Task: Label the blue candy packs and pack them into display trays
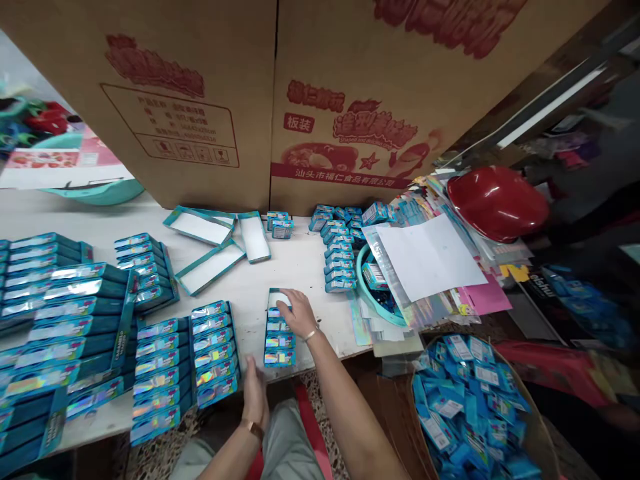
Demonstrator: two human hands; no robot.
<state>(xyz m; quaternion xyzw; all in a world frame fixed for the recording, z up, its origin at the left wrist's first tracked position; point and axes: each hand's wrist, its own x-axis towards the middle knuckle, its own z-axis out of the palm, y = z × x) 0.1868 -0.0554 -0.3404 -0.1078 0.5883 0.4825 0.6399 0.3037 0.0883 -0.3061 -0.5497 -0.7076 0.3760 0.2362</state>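
Note:
My right hand (299, 313) reaches over a narrow blue display tray (278, 297) on the white table. Its thumb and index finger are apart, with the tray's bare white bottom showing between them. The thumb is close to the farthest of several small blue boxes (280, 342) lined up in that tray. Whether it touches that box I cannot tell. My left hand (255, 390) is at the table's front edge, fingers stretched out and nothing in it. Left of it stands a filled tray of blue boxes (215, 353) with shiny fronts.
More filled trays (85, 320) crowd the left side. Bare trays (200, 227) lie near a tall carton (215, 100). Loose boxes (340, 260) stand in a row by a teal basin (363, 293) partly under paper sheets (430, 257). A large bin (470, 400) of boxes is at lower right.

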